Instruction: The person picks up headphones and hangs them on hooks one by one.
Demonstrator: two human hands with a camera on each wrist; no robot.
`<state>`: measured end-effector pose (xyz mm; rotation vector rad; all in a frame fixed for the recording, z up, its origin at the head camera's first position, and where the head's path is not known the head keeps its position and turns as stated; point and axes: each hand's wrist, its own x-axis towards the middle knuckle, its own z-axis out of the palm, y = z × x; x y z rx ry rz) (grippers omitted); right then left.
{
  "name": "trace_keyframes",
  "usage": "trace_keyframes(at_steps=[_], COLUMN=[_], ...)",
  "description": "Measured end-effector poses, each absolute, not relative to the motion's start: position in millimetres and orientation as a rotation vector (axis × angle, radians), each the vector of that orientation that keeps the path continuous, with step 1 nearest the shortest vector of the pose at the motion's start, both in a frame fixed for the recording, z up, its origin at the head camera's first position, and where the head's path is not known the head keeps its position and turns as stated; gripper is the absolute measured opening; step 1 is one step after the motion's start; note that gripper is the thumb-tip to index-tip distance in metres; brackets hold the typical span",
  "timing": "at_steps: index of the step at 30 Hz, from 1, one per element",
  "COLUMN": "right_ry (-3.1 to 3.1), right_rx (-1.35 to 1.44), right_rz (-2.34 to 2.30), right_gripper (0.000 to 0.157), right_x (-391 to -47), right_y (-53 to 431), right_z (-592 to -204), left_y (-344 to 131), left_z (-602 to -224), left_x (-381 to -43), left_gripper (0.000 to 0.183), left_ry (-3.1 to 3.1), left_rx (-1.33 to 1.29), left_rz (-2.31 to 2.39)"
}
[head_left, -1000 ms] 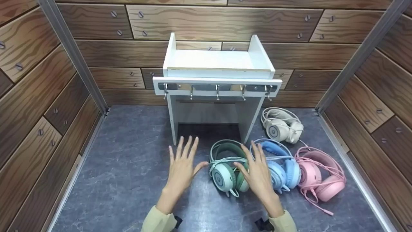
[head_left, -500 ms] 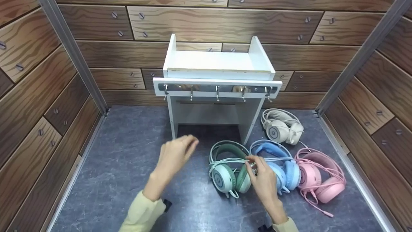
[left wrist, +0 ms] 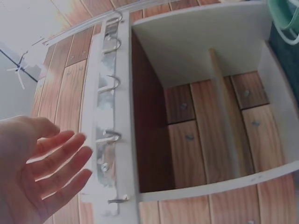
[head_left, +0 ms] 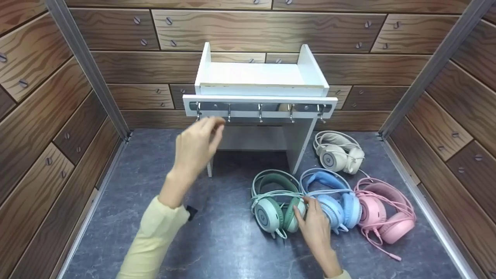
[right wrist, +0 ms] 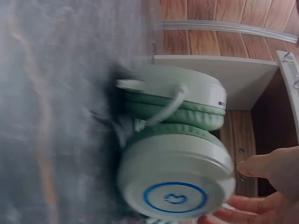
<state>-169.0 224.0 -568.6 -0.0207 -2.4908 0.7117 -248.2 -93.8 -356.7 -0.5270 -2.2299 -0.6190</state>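
**Get a sure hold b4 any lift**

The green headset (head_left: 276, 212) lies on the table (head_left: 116, 217), toward the R edge from the middle, in front of the white shelf (head_left: 252, 73) and close beside the blue headset (head_left: 331, 211). The step in hand seems to be taking hold of it. To do it well, thumb & fingers should press opposite faces of the R ear cup (right wrist: 177, 161), w/o pushing the blue one; the headband may be safer, b/c a cup can swivel. Pls mind the turquoise cable (head_left: 277, 192), which could snag.

Pose: R hand (head_left: 316, 223) reaches fwd, thumb over the cup, other fingers on the side toward the blue headset; whether they grasp or only touch, I can't tell. L hand (head_left: 193, 145) is raised before the L end of the hook rail (head_left: 248, 107), fingers loosely bent, w/ nothing in them.
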Motion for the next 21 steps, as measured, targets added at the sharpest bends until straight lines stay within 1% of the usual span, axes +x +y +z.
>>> trace_keyframes(at_steps=[7,11,16,21], right_ry=[-2.7,-2.755,-2.751,-2.686], right_rx=[-0.209,-0.244,-0.259,-0.294], right_rz=[0.884,1.029,1.213,1.497], right_gripper=[0.049,0.055,0.058,0.071], right_x=[-166.8,-168.0,-169.2,-168.4], right_y=[225.6,229.3,232.0,232.1], right_z=[-577.0,-578.2,-580.9,-584.4], left_y=[-97.0,-95.4,-90.6,-84.5], left_z=[-331.8,-324.4,-325.5,-335.0], left_x=[-266.0,-279.3,-296.6,-308.1], left_gripper=[0.021,0.027,0.038,0.052], left_ry=[-2.109,-2.079,-2.123,-2.25], left_rx=[-0.464,-0.458,-0.443,-0.422], left_rz=[-0.605,-0.589,-0.527,-0.465])
